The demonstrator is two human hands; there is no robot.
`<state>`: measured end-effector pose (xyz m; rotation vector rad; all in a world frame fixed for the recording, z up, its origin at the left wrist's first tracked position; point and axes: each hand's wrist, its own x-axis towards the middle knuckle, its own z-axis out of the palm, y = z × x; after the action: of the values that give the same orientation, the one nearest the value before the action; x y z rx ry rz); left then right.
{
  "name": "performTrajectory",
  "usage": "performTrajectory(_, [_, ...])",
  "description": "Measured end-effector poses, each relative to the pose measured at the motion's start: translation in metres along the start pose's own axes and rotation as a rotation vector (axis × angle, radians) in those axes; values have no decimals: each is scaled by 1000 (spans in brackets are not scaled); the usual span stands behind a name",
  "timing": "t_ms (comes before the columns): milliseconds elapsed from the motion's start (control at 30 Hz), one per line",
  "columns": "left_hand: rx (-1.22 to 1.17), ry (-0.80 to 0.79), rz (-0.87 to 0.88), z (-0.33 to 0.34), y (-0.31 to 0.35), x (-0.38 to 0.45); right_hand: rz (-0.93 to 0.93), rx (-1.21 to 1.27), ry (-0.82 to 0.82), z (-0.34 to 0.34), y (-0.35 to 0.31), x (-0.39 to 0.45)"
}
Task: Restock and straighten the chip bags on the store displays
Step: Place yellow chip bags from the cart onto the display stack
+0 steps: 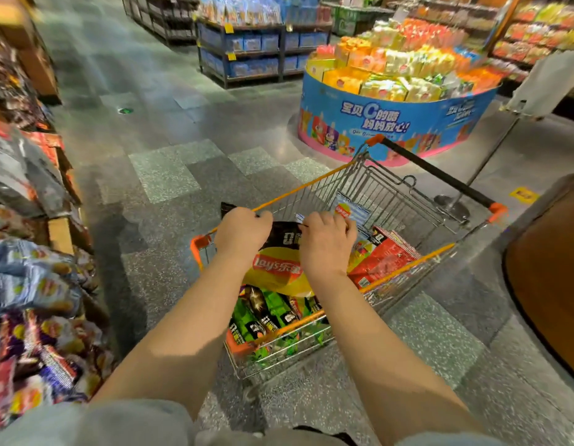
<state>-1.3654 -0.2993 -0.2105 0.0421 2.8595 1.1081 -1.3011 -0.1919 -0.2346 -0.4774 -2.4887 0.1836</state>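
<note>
Left hand (242,235): fingers curled over the top left corner of the black chip bag (281,236), gripping it.
Right hand (326,243): fingers curled over the same bag's top right edge, gripping it.
Black chip bag: one, held between both hands above the cart (408,201); red and yellow "Lay's" logo with Chinese characters sits just below the grip.
Blue-striped bag (350,210): one, just beyond the right hand, showing a red Lay's roundel.
Red bag (383,257): one seen, right of the right hand, print unreadable.
Green packs (266,313): several, under the forearms; number unclear.
Round display (398,120): well beyond the grip, blue band with large white Chinese lettering and a "C".
Shelf bags (34,284): left of the grip, blurred Lay's roundels.
</note>
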Motion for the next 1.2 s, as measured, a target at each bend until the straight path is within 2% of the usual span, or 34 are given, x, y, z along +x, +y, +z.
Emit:
performTrajectory(300, [-52, 286, -101, -36, -6, -103, -272, 261, 240, -45, 1, -48])
performTrajectory(500, [-69, 474, -204, -54, -34, -197, -434, 421, 237, -70, -15, -98])
performTrajectory(700, [-2, 598, -411, -89, -91, -279, -615, 509, 94, -100, -71, -163])
performTrajectory(767, [-2, 667, -489, -103, -112, -310, -680, 498, -65, -112, -95, -188])
performTrajectory(800, [-10, 702, -520, -111, -123, -326, -711, 539, -121, -118, -107, -204])
performTrajectory(933, [38, 774, -625, -147, -170, -395, -761, 815, -170, -146, -157, -270])
performTrajectory(1067, [77, 867, -756, -181, -214, -475, -919, 800, -162, -178, -207, -341])
performTrajectory(1200, [115, 912, -860, -208, -263, -543, -1055, 716, -370, -206, -251, -411])
